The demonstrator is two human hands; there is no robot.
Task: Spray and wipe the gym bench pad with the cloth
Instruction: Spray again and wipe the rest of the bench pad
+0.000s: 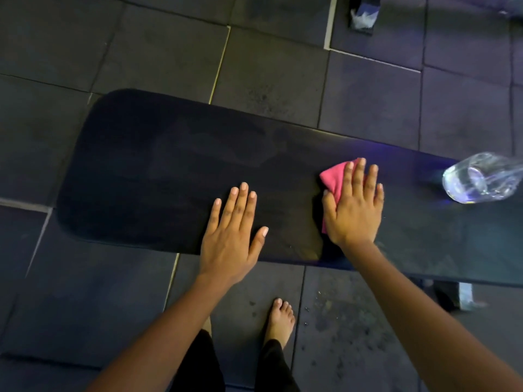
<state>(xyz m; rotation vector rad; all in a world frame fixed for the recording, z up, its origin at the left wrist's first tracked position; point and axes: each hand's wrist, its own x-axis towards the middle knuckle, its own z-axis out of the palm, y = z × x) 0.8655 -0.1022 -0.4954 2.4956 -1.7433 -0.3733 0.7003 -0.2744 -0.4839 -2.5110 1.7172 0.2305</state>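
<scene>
2 bare hands on a long black pad (169, 171), seen from above at the head. Left hand (230, 239) flat, fingers spread, palm down near the front edge, holding nothing. Right hand (353, 205) pressed flat on a pink cloth (334, 176), fingers together, pinning it to the pad rather than pinching it; most of the cloth hidden under the palm. Just right of it, a clear bottle (481, 178) lying on its side on the pad, partly cut off by the frame. Dark floor tiles (141, 38) all round, 1 bare foot (280, 318) below the pad's front edge. Likely mid-wipe, left stretch of pad looking faintly streaked. Risks: a rightward stroke knocking the bottle off the pad; damp surface letting the bracing left hand slide; spots on the floor near the foot, possibly wet, inviting a slip.
</scene>
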